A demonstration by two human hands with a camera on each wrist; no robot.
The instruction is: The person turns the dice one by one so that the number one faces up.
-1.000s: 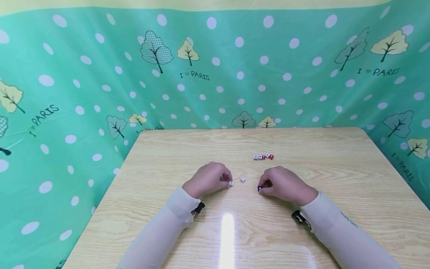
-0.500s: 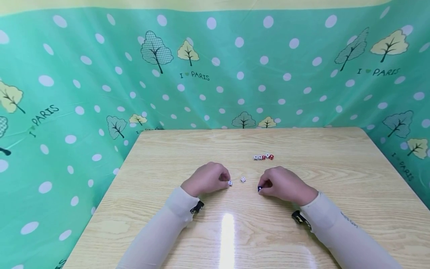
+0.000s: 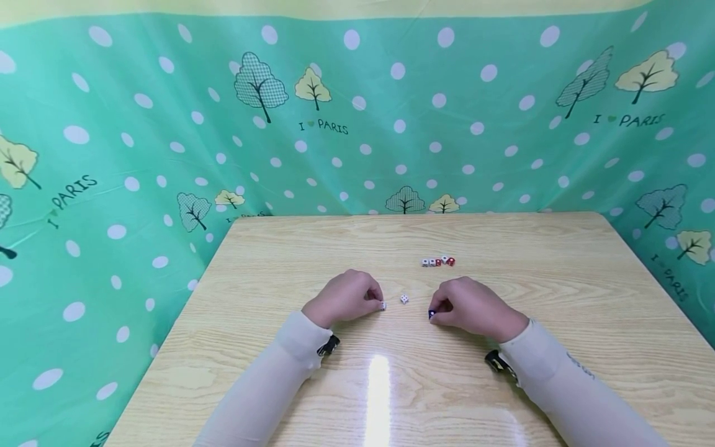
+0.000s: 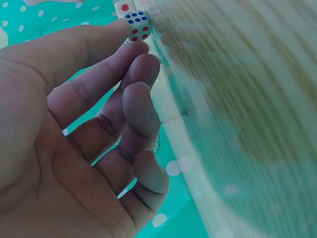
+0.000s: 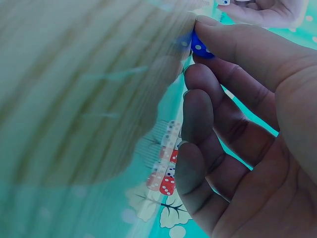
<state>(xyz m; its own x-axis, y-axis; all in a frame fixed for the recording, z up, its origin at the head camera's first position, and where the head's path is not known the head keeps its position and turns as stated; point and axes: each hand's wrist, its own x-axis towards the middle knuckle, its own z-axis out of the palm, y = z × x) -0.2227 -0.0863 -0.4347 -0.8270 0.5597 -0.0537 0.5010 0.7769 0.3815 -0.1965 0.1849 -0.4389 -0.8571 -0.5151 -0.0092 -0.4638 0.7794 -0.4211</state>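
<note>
My left hand (image 3: 346,297) pinches a white die (image 4: 138,26) between thumb and forefinger, low over the table. Blue pips and red pips mark the two faces that show in the left wrist view. Another white die (image 3: 404,298) lies by itself between the hands, just right of the left fingertips. On the other side, my right hand (image 3: 468,305) has a blue die (image 5: 200,47) with white pips between its thumb and forefinger, down at the tabletop. The remaining fingers of both hands are bent beneath, holding nothing.
Farther back on the wooden table (image 3: 290,248) stands a short row of several dice, with white dice (image 3: 426,262) at the left and a red die (image 3: 451,262) at the right end. A green dotted curtain (image 3: 357,124) rises behind the table and along its sides.
My left hand has shifted slightly left, away from the lone white die, and the die in its fingers has turned, showing a different face upward. The right hand stays put with the blue die.
</note>
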